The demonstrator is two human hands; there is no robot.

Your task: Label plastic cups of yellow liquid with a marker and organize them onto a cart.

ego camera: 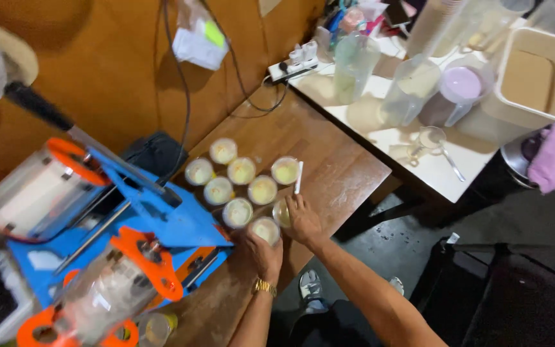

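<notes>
Pale sealed cups (242, 170) crowd the wooden table (329, 160). Left hand (261, 252) wraps one cup (266, 229); right hand (303, 218) pinches a white straw (299, 177) against another cup (281, 213), so a nudge could topple neighbours

1. The right hand (303, 222) covers most of one cup (281, 213).
2. At nine o'clock, the sealing machine (97, 244) runs off the edge.
3. At two o'clock, the beige bin (537, 77) is cropped.

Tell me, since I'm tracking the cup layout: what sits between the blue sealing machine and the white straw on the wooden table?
The head view shows the cluster of sealed cups filling that stretch, between the blue sealing machine and the white straw.
</notes>
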